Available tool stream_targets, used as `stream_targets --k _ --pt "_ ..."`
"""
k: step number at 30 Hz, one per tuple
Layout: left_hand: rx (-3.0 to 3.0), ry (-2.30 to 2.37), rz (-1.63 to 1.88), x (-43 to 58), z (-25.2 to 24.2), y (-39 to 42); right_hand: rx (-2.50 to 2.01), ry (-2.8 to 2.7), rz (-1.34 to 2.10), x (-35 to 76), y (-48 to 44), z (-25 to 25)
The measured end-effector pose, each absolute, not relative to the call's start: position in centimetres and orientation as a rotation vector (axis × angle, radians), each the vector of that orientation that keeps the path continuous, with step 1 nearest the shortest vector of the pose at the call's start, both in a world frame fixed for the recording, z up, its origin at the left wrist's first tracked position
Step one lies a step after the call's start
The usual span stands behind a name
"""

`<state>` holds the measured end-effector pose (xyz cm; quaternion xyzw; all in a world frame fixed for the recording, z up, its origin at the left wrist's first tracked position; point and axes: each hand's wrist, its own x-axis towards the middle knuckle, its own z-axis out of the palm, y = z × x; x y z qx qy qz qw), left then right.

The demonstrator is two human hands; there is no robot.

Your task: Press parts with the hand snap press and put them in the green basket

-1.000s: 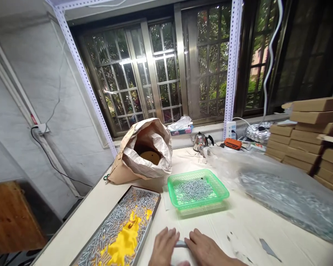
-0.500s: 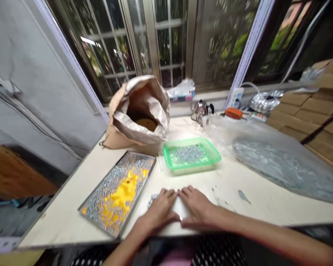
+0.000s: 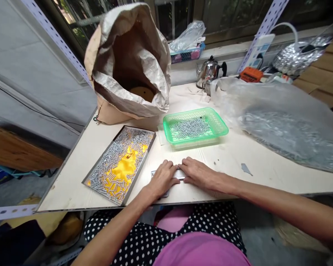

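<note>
Near the table's front edge, my left hand [image 3: 164,178] is closed on the left part of a flat silver metal strip [image 3: 179,174]. My right hand [image 3: 197,173] grips the right part, its fingertips nearly meeting those of the left. Only the strip's middle shows between the hands, with one end poking out left of my left hand. A shallow metal tray [image 3: 128,186] of small silver pins on a yellow surface lies to the left. Beyond my hands stands a green plastic basket [image 3: 220,129] with similar pins in it.
A large open paper sack [image 3: 105,107] stands at the back left. To the right lies a clear plastic bag [image 3: 291,136] full of shiny pieces. A steel kettle [image 3: 211,72], an orange box [image 3: 251,74] and stacked cardboard [image 3: 316,77] are behind. A grey scrap [image 3: 246,169] lies on the table.
The camera has tilted downward, so the table and hands appear higher and my lap shows. Both hands stay together on the strip, which shows more clearly.
</note>
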<state>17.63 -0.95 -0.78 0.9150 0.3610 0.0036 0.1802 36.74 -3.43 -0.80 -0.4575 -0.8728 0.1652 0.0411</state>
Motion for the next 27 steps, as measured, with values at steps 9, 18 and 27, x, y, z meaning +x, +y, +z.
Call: stream_targets --k 9,18,27 --pt "2.477 1.212 0.147 17.9 -1.4 -1.5 -1.23 -2.598 0.439 37.8 -2.9 -2.9" --pt "2.145 1.378 0.69 14.2 1.5 -2.4 -1.072 -2.583 0.461 38.0 -5.1 -1.2" --pt "1.691 1.683 0.585 10.1 0.9 -6.9 -1.191 -2.614 0.567 36.0 -5.6 -1.9"
